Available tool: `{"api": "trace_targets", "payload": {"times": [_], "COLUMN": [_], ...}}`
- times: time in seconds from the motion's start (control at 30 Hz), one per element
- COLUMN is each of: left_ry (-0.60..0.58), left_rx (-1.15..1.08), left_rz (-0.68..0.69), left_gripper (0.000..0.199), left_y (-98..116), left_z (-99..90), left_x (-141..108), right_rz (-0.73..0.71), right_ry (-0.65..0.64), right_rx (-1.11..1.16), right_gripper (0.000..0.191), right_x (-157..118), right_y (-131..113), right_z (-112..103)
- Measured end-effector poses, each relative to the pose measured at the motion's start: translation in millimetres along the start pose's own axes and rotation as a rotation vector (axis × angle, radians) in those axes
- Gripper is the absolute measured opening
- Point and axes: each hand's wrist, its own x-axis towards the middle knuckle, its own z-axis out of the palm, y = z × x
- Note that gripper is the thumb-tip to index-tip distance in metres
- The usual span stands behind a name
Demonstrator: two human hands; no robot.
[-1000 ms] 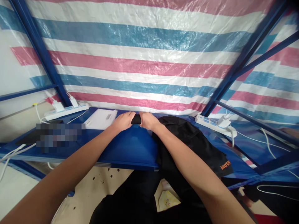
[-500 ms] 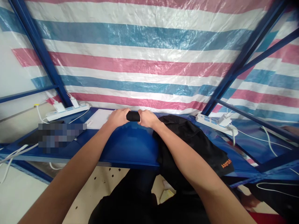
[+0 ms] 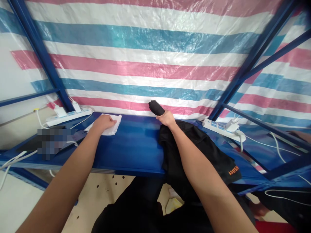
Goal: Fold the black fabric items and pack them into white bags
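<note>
My right hand (image 3: 167, 118) is closed around one end of a tightly rolled black cloth bundle (image 3: 156, 107). The bundle is held up off the table, its free end tilted up and to the left. My left hand (image 3: 104, 123) is at the thin white sheet (image 3: 116, 124), thumb and fingers drawn together on it; whether it is paper or a plastic bag I cannot tell. The sheet lies slightly rumpled on the blue table (image 3: 131, 152). Below my right forearm, a black garment (image 3: 201, 142) with orange lettering spreads over the table and hangs off its front edge.
White power strips with plugged-in adapters sit at the left (image 3: 70, 116) and right (image 3: 220, 129). Cables trail at both sides. A partly blurred dark item (image 3: 29, 142) lies at the left. Blue metal posts (image 3: 41, 55) frame a striped plastic sheet (image 3: 145, 68) behind the table.
My left hand has let go of the rolled bundle and moved left onto the white sheet, which is now rumpled. My right hand has raised the bundle and moved it right.
</note>
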Motion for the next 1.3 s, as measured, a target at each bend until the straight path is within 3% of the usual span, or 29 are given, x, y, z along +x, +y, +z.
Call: {"api": "trace_targets", "payload": {"times": [0.2,0.33,0.4,0.57,0.63,0.83,0.97,1.2,1.3], "left_ry": [0.014,0.209,0.275,0.290,0.328,0.342,0.315,0.377,0.328], "left_rx": [0.021,-0.021,-0.057,-0.121,-0.163,-0.233,-0.273,-0.328,-0.256], "left_rz": [0.009,0.046,0.094,0.298,0.341,0.329,0.401,0.504,0.552], "left_gripper": [0.025,0.037,0.040,0.034,0.036,0.082,0.077,0.077,0.089], "left_y": [10,13,16,26,32,62,77,90,96], "left_z": [-2.2,-8.1,-10.8,-8.6,-4.5,7.8,10.7,12.4,16.8], "left_x": [-8,-14,-16,-18,-19,-32,-43,-53,-55], "right_rz": [-0.006,0.002,0.001,-0.004,-0.073,-0.436,-0.561,-0.422,-0.437], "right_ry": [-0.001,-0.006,-0.007,-0.013,-0.016,-0.135,-0.217,-0.166,-0.133], "right_rx": [0.044,0.086,0.110,0.146,0.154,0.192,0.020,-0.473,-0.615], "right_gripper": [0.041,0.037,0.033,0.029,0.029,0.047,0.040,0.044,0.040], "right_x": [0,0,0,-1,-4,-31,-50,-50,-58], "right_y": [2,3,4,3,0,-33,-56,-57,-60], "right_z": [1,-1,-1,-2,-2,2,10,6,13]}}
